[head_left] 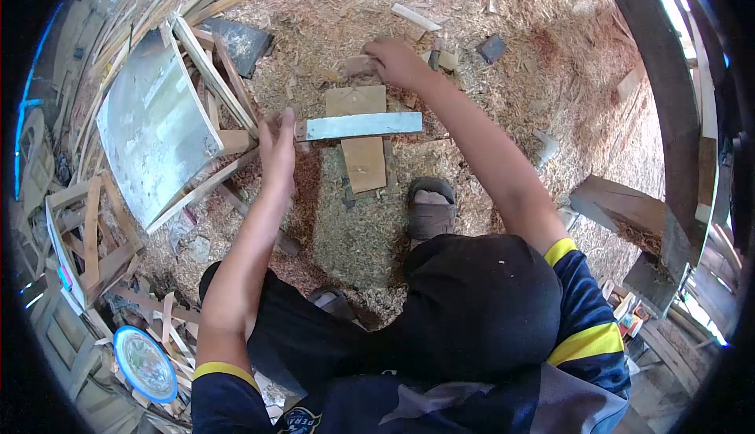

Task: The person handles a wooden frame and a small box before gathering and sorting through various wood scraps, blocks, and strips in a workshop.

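My right hand [395, 63] reaches out past the boards, its fingers closed on a small pale wood block [362, 65] low over the shavings. A long strip with a whitish-blue face [366, 125] lies crosswise on a brown board [355, 100], and another brown board piece [365, 168] shows below it. My left hand [278, 149] is beside the strip's brown left end, fingers extended upward and nothing visible gripped in them.
Sawdust and shavings [503, 112] cover the ground. A wooden frame with a whitish panel [157, 127] leans at left. A dark block [492, 49] and wood scraps lie ahead. At right is a timber piece [621, 204]; a blue-rimmed round lid [145, 364] is at lower left.
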Demonstrator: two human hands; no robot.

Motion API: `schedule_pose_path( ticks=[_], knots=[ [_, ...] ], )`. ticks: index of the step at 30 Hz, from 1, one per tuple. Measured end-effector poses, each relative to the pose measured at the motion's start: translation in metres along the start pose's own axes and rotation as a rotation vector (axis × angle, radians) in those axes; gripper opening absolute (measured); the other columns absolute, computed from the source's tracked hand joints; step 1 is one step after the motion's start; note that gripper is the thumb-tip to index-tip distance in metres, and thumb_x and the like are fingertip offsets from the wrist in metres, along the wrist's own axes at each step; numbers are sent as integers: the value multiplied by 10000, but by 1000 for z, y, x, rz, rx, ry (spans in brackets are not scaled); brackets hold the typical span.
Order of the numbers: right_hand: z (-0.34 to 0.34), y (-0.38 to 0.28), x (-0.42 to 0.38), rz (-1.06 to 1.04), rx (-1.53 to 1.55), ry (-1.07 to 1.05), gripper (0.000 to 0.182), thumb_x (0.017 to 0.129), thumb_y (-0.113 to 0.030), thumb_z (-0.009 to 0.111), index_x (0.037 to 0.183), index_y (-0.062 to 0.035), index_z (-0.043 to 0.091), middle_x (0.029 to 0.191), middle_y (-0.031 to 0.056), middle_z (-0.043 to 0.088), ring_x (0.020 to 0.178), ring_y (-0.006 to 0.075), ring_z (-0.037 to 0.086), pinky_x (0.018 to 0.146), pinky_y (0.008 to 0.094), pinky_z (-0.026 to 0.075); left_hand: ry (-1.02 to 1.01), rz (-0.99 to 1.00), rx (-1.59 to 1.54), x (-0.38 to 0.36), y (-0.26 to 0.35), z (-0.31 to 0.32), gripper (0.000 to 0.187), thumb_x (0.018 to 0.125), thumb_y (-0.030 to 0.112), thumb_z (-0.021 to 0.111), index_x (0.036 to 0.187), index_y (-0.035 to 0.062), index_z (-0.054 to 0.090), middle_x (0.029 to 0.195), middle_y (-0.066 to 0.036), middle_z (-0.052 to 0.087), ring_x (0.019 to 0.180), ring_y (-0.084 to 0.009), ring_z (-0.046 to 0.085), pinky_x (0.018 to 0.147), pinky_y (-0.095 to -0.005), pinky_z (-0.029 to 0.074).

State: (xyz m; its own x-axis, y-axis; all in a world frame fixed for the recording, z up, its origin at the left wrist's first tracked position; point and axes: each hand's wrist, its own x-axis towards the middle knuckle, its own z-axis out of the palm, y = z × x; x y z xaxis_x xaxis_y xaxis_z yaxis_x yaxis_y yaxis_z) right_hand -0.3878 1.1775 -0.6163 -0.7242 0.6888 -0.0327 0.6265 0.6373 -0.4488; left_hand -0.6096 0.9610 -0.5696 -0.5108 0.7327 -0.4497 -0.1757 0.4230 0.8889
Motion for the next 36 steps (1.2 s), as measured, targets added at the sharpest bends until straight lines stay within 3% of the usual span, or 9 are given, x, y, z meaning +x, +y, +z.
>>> schedule_pose_path(
  ticks=[2, 4, 8, 18, 22, 24, 28, 32, 36],
  knots=[
    [-18, -23, -11, -1, 84, 114, 341, 891, -126, 647, 1229, -93, 627, 1122, 169, 660, 1106, 382, 616, 989, 488, 482, 0, 345, 295, 15, -6, -5, 613, 990, 464, 630, 1321, -34, 496, 1154, -167, 607, 1110, -242, 588, 952, -381, 474],
    [-37, -52, -23, 32, 315, 300, 311, 930, -74, 578, 1235, -100, 626, 1120, 169, 662, 1041, 372, 635, 914, 417, 512, -28, 447, 363, 23, -4, -8, 549, 994, 414, 628, 1290, -36, 519, 1160, -183, 602, 1113, -272, 587, 968, -396, 463],
    [-31, -73, -32, -82, 311, 290, 269, 934, -89, 578, 1195, -77, 644, 1126, 176, 672, 1046, 372, 626, 934, 443, 499, -93, 693, 580, 37, -7, -8, 377, 983, 263, 631, 1218, -25, 569, 1200, -213, 580, 1130, -359, 573, 990, -430, 447],
    [-14, -75, -55, -159, 187, 204, 307, 879, -164, 661, 1170, -68, 675, 1101, 184, 661, 1081, 373, 600, 962, 483, 476, -258, 810, 656, 21, 0, 19, 455, 950, 184, 656, 1335, -19, 523, 1316, -246, 555, 1254, -423, 522, 1074, -458, 407],
    [-6, -8, -68, 170, 257, 371, 364, 887, -163, 645, 1250, -142, 653, 1151, 189, 643, 1131, 373, 602, 962, 500, 486, -277, 901, 791, 17, 2, 25, 573, 935, 171, 667, 1439, 2, 452, 1465, -265, 458, 1343, -449, 459, 1135, -483, 365],
    [-6, 25, -77, 386, 59, 270, 423, 871, -156, 659, 1289, -220, 636, 1230, 203, 618, 1124, 397, 602, 959, 495, 490, -292, 922, 799, 14, 6, 28, 597, 933, 169, 667, 1459, 8, 436, 1503, -267, 425, 1363, -453, 441, 1150, -491, 351],
    [7, 49, -103, 232, -363, 194, 419, 849, -200, 703, 1260, -260, 649, 1303, 199, 556, 1175, 410, 566, 972, 526, 466, -282, 1044, 949, 13, 19, 38, 602, 920, 155, 669, 1457, 10, 440, 1515, -244, 421, 1347, -461, 451, 1134, -494, 372],
    [-1, 47, -118, 188, -425, 345, 409, 850, -240, 720, 1252, -214, 655, 1275, 159, 583, 1213, 359, 547, 977, 547, 450, -354, 1019, 986, 21, 16, 43, 552, 907, 126, 659, 1416, -4, 488, 1446, -223, 504, 1274, -451, 513, 1082, -477, 425],
    [-35, 18, -112, 301, -64, 348, 393, 854, -283, 735, 1200, -106, 678, 1195, 129, 649, 1078, 330, 619, 906, 490, 490, -398, 905, 904, 27, 18, 44, 505, 904, 106, 643, 1378, -13, 517, 1378, -226, 553, 1218, -446, 548, 1057, -463, 443]
  ],
)
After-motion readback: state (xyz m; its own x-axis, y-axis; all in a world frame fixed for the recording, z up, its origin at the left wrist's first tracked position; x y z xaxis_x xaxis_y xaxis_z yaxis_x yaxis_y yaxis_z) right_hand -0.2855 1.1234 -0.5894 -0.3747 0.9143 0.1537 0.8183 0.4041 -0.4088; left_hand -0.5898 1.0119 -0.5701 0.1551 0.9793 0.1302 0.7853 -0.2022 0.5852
